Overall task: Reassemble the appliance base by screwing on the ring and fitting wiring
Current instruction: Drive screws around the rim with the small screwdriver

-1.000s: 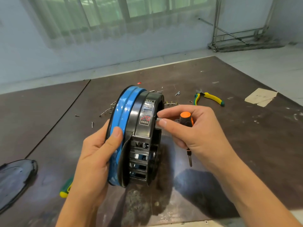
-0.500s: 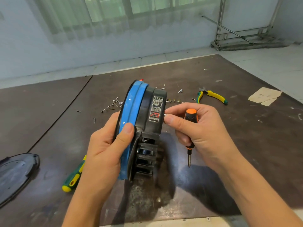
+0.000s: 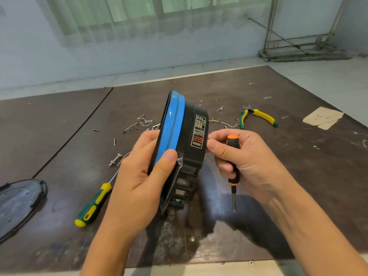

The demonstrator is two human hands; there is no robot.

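Observation:
A round black appliance base (image 3: 192, 136) with a blue ring (image 3: 173, 124) stands on edge above the table, its label facing me. My left hand (image 3: 139, 182) grips its near left rim, thumb across the blue ring. My right hand (image 3: 245, 162) holds a small orange-and-black screwdriver (image 3: 233, 168) in its curled fingers, tip pointing down, while thumb and forefinger pinch at the base's right edge. What they pinch is hidden.
A green-yellow screwdriver (image 3: 93, 204) lies left of my left hand, a bolt (image 3: 115, 159) beyond it. Loose screws (image 3: 142, 121) and a thin wire (image 3: 225, 123) lie behind the base. Green-yellow pliers (image 3: 258, 116) lie at back right, a dark cover plate (image 3: 18, 202) at far left.
The base has tilted, its top leaning left, and has been raised a little. My right hand's thumb and forefinger stay at its right edge.

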